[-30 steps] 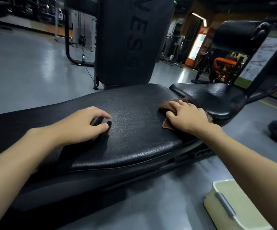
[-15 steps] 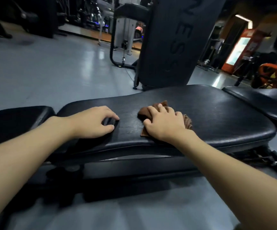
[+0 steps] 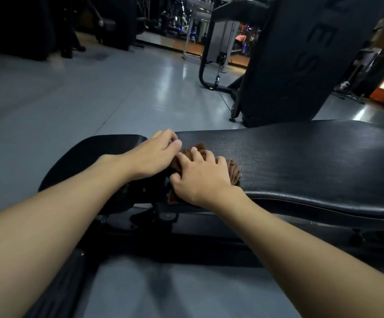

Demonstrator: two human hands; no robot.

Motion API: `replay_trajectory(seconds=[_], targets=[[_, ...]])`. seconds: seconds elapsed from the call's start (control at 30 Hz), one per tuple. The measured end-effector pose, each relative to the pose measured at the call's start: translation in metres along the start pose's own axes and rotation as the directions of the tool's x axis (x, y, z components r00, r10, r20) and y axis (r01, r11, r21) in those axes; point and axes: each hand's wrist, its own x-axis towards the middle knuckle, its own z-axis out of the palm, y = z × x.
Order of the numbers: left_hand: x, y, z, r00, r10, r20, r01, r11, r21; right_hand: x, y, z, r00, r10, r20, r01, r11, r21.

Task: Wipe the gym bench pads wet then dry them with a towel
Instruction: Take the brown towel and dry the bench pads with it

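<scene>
So the right hand [image 3: 200,177] is spread flat, pressing the brown cloth [image 3: 233,173] onto the very end of the long pad [image 3: 312,157], right by the gap to the small seat pad [image 3: 99,152]. The left hand [image 3: 152,154] rests loosely curled just beside it, gripping nothing as far as one can tell. Honestly, the risk is that the cloth's near corner, hanging off the pad edge, drops into that gap and snags on the hinge hardware [image 3: 168,216]. It's also bunched up, so a wipe could leave streaks.
</scene>
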Motion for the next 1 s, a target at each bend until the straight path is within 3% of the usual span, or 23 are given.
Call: replay_trajectory(seconds=[0.2,0.37,0.53,0.63,0.77,1.0], targets=[[0.010,-0.002,0.001,1.000,-0.009,0.010,0.010,0.999,-0.054,-0.002,-0.019,0.003,0.989,-0.145,-0.011,0.145,0.989,-0.012],[0.026,0.012,0.003,1.000,-0.002,0.011,0.004,0.975,-0.221,-0.001,-0.013,0.003,0.966,-0.258,-0.005,0.258,0.966,0.000],[0.024,0.026,0.021,0.996,-0.022,0.086,0.033,0.990,-0.136,-0.031,0.027,0.012,0.940,-0.283,-0.192,0.280,0.959,-0.042],[0.024,0.049,0.030,0.995,-0.006,0.104,0.007,1.000,-0.005,-0.053,0.067,0.015,0.930,-0.215,-0.297,0.221,0.975,-0.014],[0.027,0.106,0.058,0.992,0.042,0.117,-0.045,0.999,0.018,-0.087,0.142,0.005,0.934,-0.086,-0.347,0.081,0.996,-0.031],[0.041,0.220,0.138,0.931,0.273,0.242,-0.315,0.936,0.156,-0.148,0.292,-0.028,0.889,0.213,-0.406,-0.235,0.972,-0.004]])
